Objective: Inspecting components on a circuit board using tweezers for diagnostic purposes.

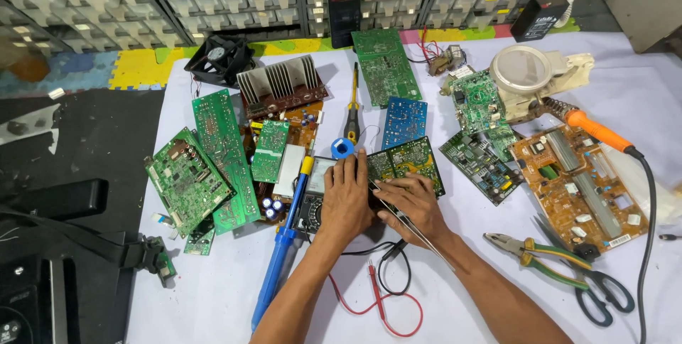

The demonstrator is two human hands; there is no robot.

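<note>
- Both hands sit mid-table on a small green circuit board (405, 163), which lies partly over a dark multimeter (312, 205).
- Left hand (347, 198) is pretty much flat, fingers loose and spread over the meter and the board's left edge, not gripping anything.
- Right hand (412, 202) has its fingers pinched on thin metal tweezers (415, 227), tips on the board.
- Red and black probe leads (380, 294) loop just below the wrists.
- Blue desoldering pump (280, 251) lies just left of the left forearm.
- Pliers (529, 251) and scissors (593, 283) sit off right on the white table (213, 294).
</note>
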